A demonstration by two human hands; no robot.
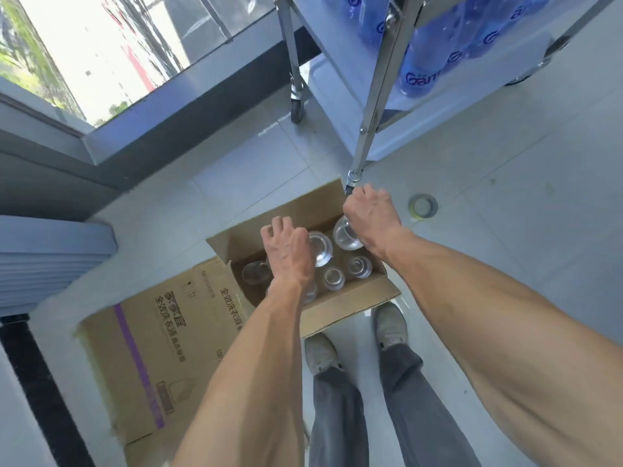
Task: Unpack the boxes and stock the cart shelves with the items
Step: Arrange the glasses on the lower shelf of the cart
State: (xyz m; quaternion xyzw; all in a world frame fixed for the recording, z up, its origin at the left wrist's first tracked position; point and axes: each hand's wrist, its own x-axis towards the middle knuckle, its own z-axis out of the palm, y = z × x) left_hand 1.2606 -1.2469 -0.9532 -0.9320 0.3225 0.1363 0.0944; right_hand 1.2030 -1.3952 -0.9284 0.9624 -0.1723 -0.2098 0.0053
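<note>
your fingers curl down on both sides. your left hand [287,249] reaches into the open cardboard box [354,299] on the floor, fingers bent over the clear bottles [333,278] standing inside, but the hand hides whether it actually grips one. your right hand [369,214] is clenched around the top of a clear bottle [345,235] at the box's far right corner. the bottles stand upright in rows, seen from above. a second, closed box [151,358] with purple print lies just left of the open one. the cart [367,102] stands beyond the box, its leg close to your right hand, blue-labelled bottles [418,70] on its shelf.
</note>
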